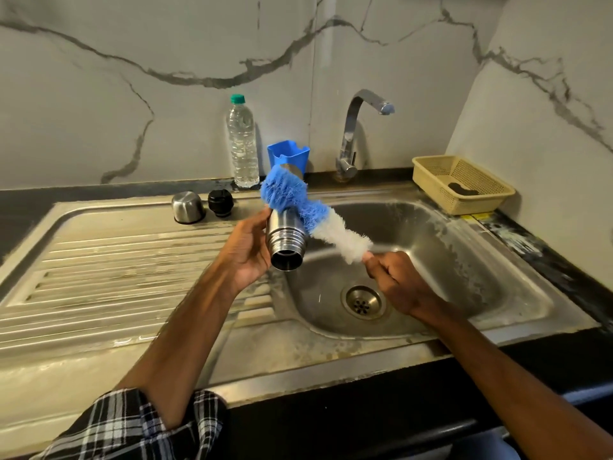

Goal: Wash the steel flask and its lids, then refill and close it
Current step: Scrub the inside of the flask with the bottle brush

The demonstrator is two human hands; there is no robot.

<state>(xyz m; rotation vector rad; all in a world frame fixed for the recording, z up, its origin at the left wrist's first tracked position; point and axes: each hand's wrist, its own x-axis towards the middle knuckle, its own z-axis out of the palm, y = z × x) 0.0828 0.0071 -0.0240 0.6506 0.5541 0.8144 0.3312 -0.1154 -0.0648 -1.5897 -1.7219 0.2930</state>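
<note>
Gripping the steel flask above the nine-o'clock edge of the sink, the left hand is curling its fingers round it; the right hand is pinching the brush, bristles lying across the flask; the steel cap and black stopper are sitting at its ten o'clock.

A beige plastic basket (something dark inside) sits right of the chrome tap, with a blue holder left.
</note>
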